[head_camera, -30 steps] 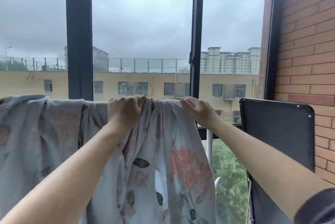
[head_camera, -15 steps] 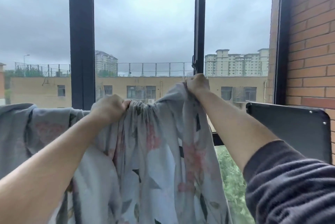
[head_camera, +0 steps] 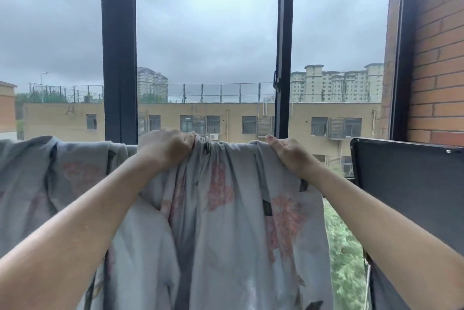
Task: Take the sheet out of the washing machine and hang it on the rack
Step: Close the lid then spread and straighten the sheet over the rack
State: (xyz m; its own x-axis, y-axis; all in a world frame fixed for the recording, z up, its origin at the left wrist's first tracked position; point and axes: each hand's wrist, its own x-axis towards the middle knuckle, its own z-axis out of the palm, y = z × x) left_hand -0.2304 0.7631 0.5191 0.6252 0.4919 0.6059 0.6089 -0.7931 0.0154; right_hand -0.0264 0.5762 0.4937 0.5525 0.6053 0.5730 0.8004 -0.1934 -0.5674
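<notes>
We grip the sheet's point(head_camera: 226, 209) bunched top edge with our left hand point(head_camera: 167, 150) and right hand point(head_camera: 288, 155), spreading it along the hidden rack; next, probably pull the gathers flat.

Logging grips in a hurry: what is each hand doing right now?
Left hand: closed, gripping the bunched top of the sheet.
Right hand: closed, gripping the sheet's top edge.
</notes>
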